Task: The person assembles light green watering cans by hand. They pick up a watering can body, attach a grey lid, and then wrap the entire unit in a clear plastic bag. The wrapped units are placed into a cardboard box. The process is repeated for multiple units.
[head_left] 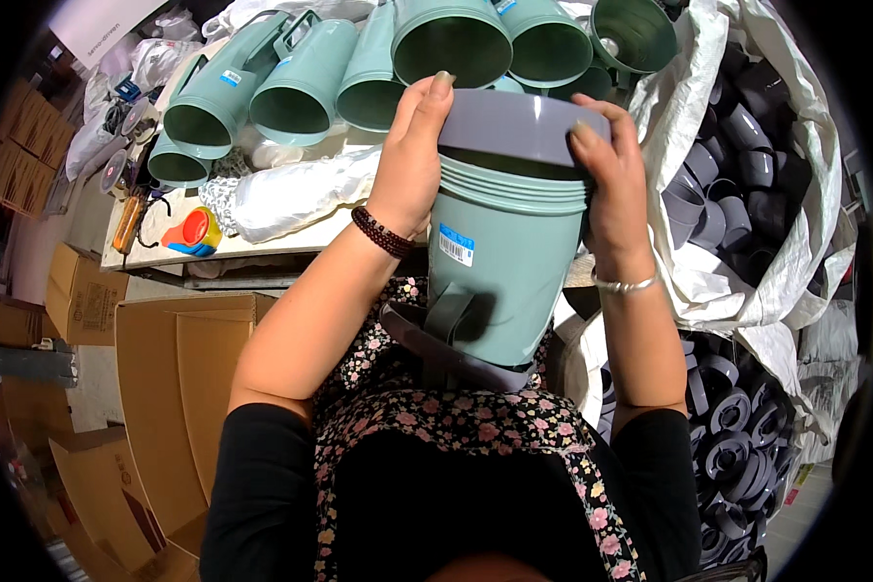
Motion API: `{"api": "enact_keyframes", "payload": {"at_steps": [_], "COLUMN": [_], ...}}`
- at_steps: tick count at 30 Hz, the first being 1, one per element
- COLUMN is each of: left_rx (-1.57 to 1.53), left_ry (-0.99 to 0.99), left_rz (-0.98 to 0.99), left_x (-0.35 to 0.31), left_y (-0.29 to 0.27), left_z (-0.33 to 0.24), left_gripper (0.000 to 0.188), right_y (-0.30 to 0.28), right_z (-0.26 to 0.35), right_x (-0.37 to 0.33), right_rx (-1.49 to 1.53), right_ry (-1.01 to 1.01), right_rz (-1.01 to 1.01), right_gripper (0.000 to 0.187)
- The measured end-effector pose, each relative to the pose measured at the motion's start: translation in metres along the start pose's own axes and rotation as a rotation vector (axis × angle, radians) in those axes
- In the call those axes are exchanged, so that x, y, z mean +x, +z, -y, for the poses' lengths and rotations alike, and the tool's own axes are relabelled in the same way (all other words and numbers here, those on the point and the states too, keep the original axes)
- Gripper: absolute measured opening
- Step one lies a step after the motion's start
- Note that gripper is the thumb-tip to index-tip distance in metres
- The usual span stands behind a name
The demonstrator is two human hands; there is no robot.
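A pale green plastic jug (504, 257) with a threaded rim and a blue-and-white barcode label stands in front of my apron, tilted. Over its threads sits a wide grey plastic ring (519, 126), slightly askew, with a dark gap beneath its lower edge. My left hand (419, 145) is closed on the ring's left side, thumb on top. On the opposite side my right hand (613, 170) grips the same ring, its fingers curled over the edge. Low on the jug are a green loop handle (448, 312) and a dark grey curved base piece (436, 346).
Several green jugs (296, 92) lie on the table beyond my hands, beside a tape roll (196, 228) and a plastic-wrapped bundle (306, 197). White sacks (684, 126) of grey parts (737, 427) stand at right. Open cardboard boxes (170, 388) are at left.
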State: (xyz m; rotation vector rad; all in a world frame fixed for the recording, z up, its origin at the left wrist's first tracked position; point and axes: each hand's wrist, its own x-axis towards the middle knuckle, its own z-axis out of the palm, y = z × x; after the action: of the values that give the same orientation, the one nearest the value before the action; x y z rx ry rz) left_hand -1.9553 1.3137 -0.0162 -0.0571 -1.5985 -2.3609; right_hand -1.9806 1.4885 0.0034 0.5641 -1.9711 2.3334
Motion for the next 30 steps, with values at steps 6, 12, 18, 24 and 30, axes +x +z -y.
{"api": "enact_keyframes", "payload": {"at_steps": [6, 12, 18, 24, 30], "left_rx": [0.257, 0.660, 0.601, 0.896, 0.426], "left_ry": [0.329, 0.774, 0.766, 0.821, 0.451], "left_rz": [0.093, 0.413, 0.207, 0.315, 0.289], "left_x": [-0.010, 0.001, -0.002, -0.023, -0.003], "left_y": [-0.025, -0.064, -0.064, -0.053, -0.085], "left_z": [0.016, 0.000, 0.021, -0.012, 0.000], "left_gripper": [0.033, 0.097, 0.089, 0.071, 0.043], "right_y": [-0.006, -0.015, -0.003, -0.001, 0.021], "right_z": [-0.021, 0.011, 0.005, -0.008, -0.027], "right_x": [-0.006, -0.002, 0.000, -0.009, 0.018], "right_rx": [-0.302, -0.612, -0.717, -0.662, -0.351], "right_ry": [-0.425, -0.819, -0.736, -0.683, -0.563], "right_rz": [-0.005, 0.325, 0.363, 0.307, 0.407], "right_gripper": [0.040, 0.090, 0.093, 0.072, 0.058]}}
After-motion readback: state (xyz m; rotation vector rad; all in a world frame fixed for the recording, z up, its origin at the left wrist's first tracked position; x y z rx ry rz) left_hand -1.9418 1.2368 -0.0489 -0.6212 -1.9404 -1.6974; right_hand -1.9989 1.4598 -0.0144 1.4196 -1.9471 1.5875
